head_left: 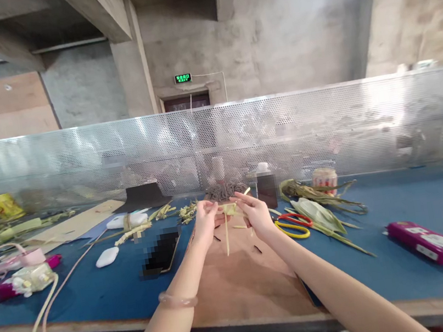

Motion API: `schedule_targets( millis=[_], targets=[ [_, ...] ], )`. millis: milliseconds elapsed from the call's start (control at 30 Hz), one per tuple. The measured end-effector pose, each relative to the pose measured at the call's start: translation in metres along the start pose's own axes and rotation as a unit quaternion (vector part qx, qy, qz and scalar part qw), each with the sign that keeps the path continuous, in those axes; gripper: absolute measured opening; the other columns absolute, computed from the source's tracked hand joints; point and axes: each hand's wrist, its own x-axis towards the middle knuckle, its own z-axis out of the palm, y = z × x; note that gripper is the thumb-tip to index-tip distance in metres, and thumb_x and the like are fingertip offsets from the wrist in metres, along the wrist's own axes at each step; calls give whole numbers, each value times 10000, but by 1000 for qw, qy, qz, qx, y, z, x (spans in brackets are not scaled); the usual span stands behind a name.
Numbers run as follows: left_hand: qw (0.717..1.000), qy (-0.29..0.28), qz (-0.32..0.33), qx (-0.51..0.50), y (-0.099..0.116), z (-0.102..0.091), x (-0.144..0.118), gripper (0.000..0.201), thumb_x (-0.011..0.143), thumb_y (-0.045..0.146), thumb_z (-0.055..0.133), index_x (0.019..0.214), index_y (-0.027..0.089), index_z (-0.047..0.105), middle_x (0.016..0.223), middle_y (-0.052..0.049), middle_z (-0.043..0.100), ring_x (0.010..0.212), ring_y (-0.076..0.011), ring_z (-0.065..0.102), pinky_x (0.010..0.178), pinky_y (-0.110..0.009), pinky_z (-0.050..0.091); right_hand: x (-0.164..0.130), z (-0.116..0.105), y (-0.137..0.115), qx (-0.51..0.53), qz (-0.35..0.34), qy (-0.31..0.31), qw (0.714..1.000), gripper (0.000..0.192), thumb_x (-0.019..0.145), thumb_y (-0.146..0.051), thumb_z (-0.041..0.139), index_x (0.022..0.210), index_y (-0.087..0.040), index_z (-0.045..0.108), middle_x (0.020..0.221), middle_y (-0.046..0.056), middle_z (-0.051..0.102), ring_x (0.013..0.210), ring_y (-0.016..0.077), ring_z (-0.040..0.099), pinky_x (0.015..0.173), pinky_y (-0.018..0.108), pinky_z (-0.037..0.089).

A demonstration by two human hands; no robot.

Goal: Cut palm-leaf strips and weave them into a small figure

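Between my two hands, above a brown board (248, 289), is a small piece of pale yellow-green leaf strips (229, 209). My left hand (206, 221) pinches its left side with thumb and fingers. The right side is held by my right hand (259, 215), and one strip end sticks up beyond those fingers. A narrow strip (227, 237) hangs from the piece toward the board. How the strips cross is too small to make out. Scissors (293, 226) with red and yellow handles lie just right of my right hand.
A phone (163, 252) and a white case (107, 256) lie to the left. Green husks and leaves (322, 214) lie to the right, near a magenta packet (432, 245). Pink cables (45, 325) cross the table's left edge. A perforated metal screen (324, 128) stands behind.
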Motion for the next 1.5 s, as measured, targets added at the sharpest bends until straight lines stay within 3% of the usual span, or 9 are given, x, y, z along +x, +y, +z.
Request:
schedule_targets(
  millis=[267, 400, 500, 667, 833, 967, 1133, 1367, 1500],
  targets=[
    [989, 59, 80, 114, 1, 2, -4, 289, 832, 267, 474, 1100, 264, 365, 782, 18, 520, 476, -107, 566, 525, -300, 516, -3, 4, -1, 15, -16, 24, 999, 527, 693, -363, 632, 1168, -138, 607, 1015, 97, 687, 308, 1, 290, 273, 188, 277],
    [946, 148, 173, 229, -4, 1, -2, 213, 846, 166, 414, 1056, 206, 404, 847, -26, 528, 620, -115, 562, 643, -283, 495, -8, 12, 1, 5, -28, 32, 999, 524, 712, -392, 607, 1181, -159, 602, 1009, 82, 688, 310, 7, 292, 276, 195, 297],
    [921, 193, 202, 270, -6, 2, -1, 224, 843, 105, 378, 1050, 186, 406, 900, -50, 526, 659, -117, 549, 674, -278, 469, -12, 17, 2, -21, -38, 37, 998, 516, 735, -414, 579, 1190, -171, 598, 989, 69, 691, 322, 16, 292, 273, 194, 307],
    [915, 208, 187, 291, -11, 0, 2, 266, 861, 114, 350, 1117, 184, 374, 880, -48, 523, 646, -126, 540, 668, -288, 450, -18, 19, 1, -80, -57, 52, 994, 503, 763, -430, 542, 1181, -159, 613, 919, 68, 698, 340, 28, 299, 286, 191, 322],
    [904, 217, 196, 313, -8, 0, 2, 267, 862, 122, 357, 1122, 175, 382, 1017, -95, 512, 688, -134, 541, 708, -307, 441, -21, 18, -3, -87, -61, 67, 992, 508, 774, -428, 524, 1203, -166, 599, 870, 63, 694, 346, 35, 293, 295, 195, 309],
    [901, 229, 174, 325, -4, 0, 1, 301, 865, 127, 353, 1162, 166, 377, 839, -54, 526, 659, -153, 537, 677, -309, 435, -23, 18, -6, -86, -67, 74, 991, 512, 776, -405, 528, 1217, -153, 589, 819, 65, 691, 361, 41, 292, 308, 195, 303],
    [913, 234, 169, 289, -7, -8, 5, 360, 859, 131, 378, 1213, 191, 360, 704, -6, 500, 559, -138, 522, 575, -273, 431, -23, 18, -7, -84, -71, 90, 990, 533, 777, -418, 520, 1231, -145, 576, 848, 78, 697, 369, 49, 311, 320, 204, 326],
    [943, 252, 76, 206, -7, -21, 16, 397, 886, 185, 381, 1267, 254, 296, 717, 11, 526, 347, -53, 382, 398, -216, 372, -20, 14, -13, -52, -63, 112, 990, 537, 758, -417, 532, 1227, -159, 576, 1060, 97, 670, 355, 34, 281, 305, 209, 326],
    [945, 260, 73, 183, -6, -24, 18, 385, 883, 167, 359, 1253, 249, 289, 706, 18, 520, 324, -46, 374, 353, -198, 336, -18, 12, -12, -47, -59, 103, 992, 529, 754, -406, 540, 1222, -161, 579, 1042, 96, 678, 347, 33, 282, 304, 207, 323]
  ],
)
